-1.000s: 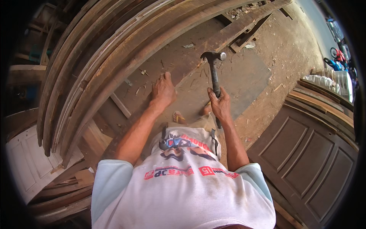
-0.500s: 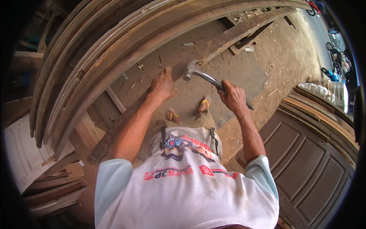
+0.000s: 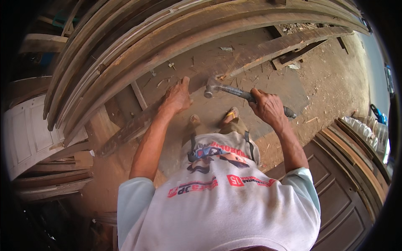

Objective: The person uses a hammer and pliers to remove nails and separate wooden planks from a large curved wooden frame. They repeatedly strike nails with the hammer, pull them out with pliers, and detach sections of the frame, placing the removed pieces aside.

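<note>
My right hand (image 3: 269, 108) is closed around the dark handle of a claw hammer (image 3: 230, 89). The hammer's metal head is at the near edge of a long brown wooden plank (image 3: 247, 55), its claw side against the wood. There the edge looks chipped and lighter. To the left of the hammer head, my left hand (image 3: 178, 97) grips the same plank, thumb side up. What its fingertips touch underneath is hidden. The plank runs slantwise from the lower left to the upper right, in front of my sandalled feet (image 3: 229, 117).
Long weathered boards (image 3: 167, 48) are stacked beyond the plank. Nails and wood chips lie scattered on the floor sheet (image 3: 284, 83). A brown panelled door (image 3: 341, 196) and more boards lean at the right. A white door (image 3: 31, 131) and stacked timber (image 3: 63, 173) are at left.
The whole view has shifted, so the plank and boards sit farther right and lower. My left hand still grips the plank, and the hammer head remains at the same chipped spot.
</note>
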`<state>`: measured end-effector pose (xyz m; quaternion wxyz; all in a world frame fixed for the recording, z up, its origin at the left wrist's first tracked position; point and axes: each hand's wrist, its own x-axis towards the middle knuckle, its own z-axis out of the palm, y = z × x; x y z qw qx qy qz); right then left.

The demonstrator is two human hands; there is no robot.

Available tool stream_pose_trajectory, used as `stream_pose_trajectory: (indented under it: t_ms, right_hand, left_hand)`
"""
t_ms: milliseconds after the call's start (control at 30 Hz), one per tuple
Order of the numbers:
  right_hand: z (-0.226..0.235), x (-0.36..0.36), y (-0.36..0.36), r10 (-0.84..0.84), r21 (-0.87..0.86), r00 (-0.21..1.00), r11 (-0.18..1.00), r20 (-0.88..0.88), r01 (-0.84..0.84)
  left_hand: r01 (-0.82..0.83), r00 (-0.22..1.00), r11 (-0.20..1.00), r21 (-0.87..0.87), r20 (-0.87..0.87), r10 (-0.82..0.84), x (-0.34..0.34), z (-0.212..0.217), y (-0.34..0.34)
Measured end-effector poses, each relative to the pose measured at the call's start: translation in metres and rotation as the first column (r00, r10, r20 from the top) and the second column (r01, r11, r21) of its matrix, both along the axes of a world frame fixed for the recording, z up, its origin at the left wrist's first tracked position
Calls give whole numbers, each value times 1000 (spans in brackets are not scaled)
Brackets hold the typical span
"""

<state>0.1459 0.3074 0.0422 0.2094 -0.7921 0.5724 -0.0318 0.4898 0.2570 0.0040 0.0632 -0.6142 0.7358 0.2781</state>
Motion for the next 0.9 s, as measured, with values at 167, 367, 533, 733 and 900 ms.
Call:
stream_pose_trajectory:
  t_ms: [167, 367, 533, 733, 900]
  right_hand:
    - [-13, -6, -1, 9, -18, 1000, 1000, 24, -9]
    - [-21, -8, -1, -4, 20, 1000, 1000, 30, 4]
    - [-29, 1, 10, -104, 74, 994, 992, 22, 102]
    - [-19, 14, 23, -173, 95, 985, 981, 21, 171]
    - [-58, 4, 18, -206, 137, 977, 970, 45, 199]
  left_hand:
    - [-30, 999, 999, 38, -19, 30, 3, -3, -1]
    - [-16, 1000, 999, 33, -23, 16, 7, -4, -5]
    - [13, 998, 1000, -8, -67, -14, 9, -1, -2]
    - [-10, 999, 999, 31, -36, 11, 5, -3, -6]
    - [30, 996, 998, -46, -78, -33, 10, -17, -5]
